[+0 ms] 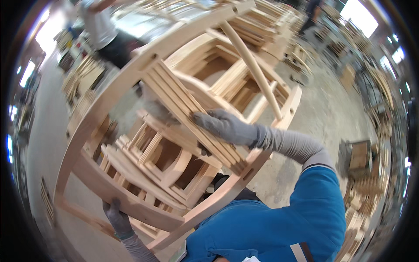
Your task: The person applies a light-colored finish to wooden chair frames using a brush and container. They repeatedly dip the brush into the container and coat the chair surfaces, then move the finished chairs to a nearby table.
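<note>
A pale, unvarnished wooden chair frame (98, 105) fills the space before me, tilted, with long curved side pieces joined by crosspieces. My right hand (224, 125), in a grey glove, is closed round its grooved, slatted crosspiece (174, 98) near the middle. Lower left, my left hand (117, 218), gloved too, grips the broad curved rail (126, 196) with the thumb on its face; the other fingers are mostly hidden. A round rod (251, 63) spans the frame's far right part. Beneath and behind it lie more wooden frames (161, 161), partly covered by the held one.
Stacked wooden frames (262, 26) stand at the back. A person (102, 30) in a light top is at the far left. On the right, a wooden box (360, 155) and piles of wooden parts (366, 187) line the concrete floor (336, 105).
</note>
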The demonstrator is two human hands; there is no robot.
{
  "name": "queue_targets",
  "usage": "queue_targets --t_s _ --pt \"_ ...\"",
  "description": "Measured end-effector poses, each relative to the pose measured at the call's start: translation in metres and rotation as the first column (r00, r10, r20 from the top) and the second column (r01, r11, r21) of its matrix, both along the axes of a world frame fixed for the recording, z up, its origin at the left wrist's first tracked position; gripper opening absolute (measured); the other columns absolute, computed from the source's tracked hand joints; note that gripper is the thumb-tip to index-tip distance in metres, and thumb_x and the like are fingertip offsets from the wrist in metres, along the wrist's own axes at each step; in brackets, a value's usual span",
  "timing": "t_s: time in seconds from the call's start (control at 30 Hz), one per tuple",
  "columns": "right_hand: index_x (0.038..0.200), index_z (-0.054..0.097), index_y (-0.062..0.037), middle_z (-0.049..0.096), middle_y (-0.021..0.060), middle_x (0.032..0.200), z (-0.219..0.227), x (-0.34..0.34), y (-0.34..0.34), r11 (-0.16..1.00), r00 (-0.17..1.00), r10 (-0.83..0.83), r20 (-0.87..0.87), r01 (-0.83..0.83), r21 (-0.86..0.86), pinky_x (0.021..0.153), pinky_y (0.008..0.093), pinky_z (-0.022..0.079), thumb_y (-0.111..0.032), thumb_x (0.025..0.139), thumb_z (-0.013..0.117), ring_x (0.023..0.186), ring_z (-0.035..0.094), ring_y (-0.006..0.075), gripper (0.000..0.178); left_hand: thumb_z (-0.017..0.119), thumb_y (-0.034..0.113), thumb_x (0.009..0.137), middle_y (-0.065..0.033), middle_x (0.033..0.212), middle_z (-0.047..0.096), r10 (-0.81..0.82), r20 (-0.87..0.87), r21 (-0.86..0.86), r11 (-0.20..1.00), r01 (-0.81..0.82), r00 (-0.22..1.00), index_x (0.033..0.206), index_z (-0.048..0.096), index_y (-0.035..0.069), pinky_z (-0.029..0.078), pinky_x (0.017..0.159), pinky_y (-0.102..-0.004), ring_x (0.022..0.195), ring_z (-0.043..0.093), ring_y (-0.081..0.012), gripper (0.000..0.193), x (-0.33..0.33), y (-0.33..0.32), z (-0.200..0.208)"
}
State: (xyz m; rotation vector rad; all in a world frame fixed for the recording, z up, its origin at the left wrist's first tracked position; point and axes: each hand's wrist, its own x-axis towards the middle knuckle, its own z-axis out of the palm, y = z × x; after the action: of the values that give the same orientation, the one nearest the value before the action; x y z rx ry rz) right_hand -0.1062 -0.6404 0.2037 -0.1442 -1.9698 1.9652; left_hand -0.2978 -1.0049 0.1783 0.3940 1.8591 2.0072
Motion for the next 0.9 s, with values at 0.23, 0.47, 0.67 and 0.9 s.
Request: queue_targets --t_s 0.23,0.47,0.67,0.9 --pt "0.096 0.053 -0.0017 0.058 0.0089 0.067 -0.033 0.081 0.017 0.645 0.835 -0.482 0.265 0.543 -0.537 0.044 0.0299 0.051 -0.051 0.090 0.048 0.051 0.059 0.0168 0.049 0.053 0.013 0.085 -0.0143 0.121 0.049 -0.564 -0.166 -0.349 0.801 0.487 0.809 0.131 0.038 -0.005 0.039 0.094 -0.0303 0.108 0.048 -0.0193 0.051 -0.046 0.209 0.067" --pt "0.094 0.049 0.0008 0.056 0.0135 0.066 -0.078 0.099 0.093 0.395 0.724 -0.635 0.270 0.605 -0.692 0.056 0.0344 0.055 -0.060 0.090 0.037 0.059 0.061 0.0227 0.062 0.054 0.008 0.088 -0.0156 0.130 0.046 -0.543 -0.426 -0.176 0.834 0.523 0.724 0.133 0.037 -0.003 0.039 0.098 -0.0335 0.115 0.046 -0.0219 0.050 -0.024 0.318 0.119" --pt "0.100 0.047 0.0004 0.057 0.0155 0.071 -0.098 0.056 0.189 0.326 0.630 -0.743 0.226 0.636 -0.700 0.056 0.0390 0.056 -0.057 0.089 0.044 0.062 0.062 0.0260 0.059 0.052 0.007 0.089 -0.0138 0.131 0.045 -0.470 -0.323 -0.262 0.879 0.399 0.822 0.134 0.036 -0.001 0.040 0.095 -0.0322 0.112 0.048 -0.0212 0.049 -0.059 0.250 0.068" --pt "0.109 0.051 -0.0002 0.063 0.0189 0.083 -0.150 -0.005 0.280 0.232 0.511 -0.820 0.259 0.710 -0.665 0.060 0.0414 0.057 -0.051 0.091 0.044 0.068 0.064 0.0294 0.054 0.052 0.015 0.091 -0.0174 0.129 0.046 -0.102 -0.107 -0.461 0.886 0.041 0.989 0.135 0.035 -0.001 0.046 0.087 -0.0319 0.107 0.052 -0.0209 0.050 -0.087 0.140 0.003"
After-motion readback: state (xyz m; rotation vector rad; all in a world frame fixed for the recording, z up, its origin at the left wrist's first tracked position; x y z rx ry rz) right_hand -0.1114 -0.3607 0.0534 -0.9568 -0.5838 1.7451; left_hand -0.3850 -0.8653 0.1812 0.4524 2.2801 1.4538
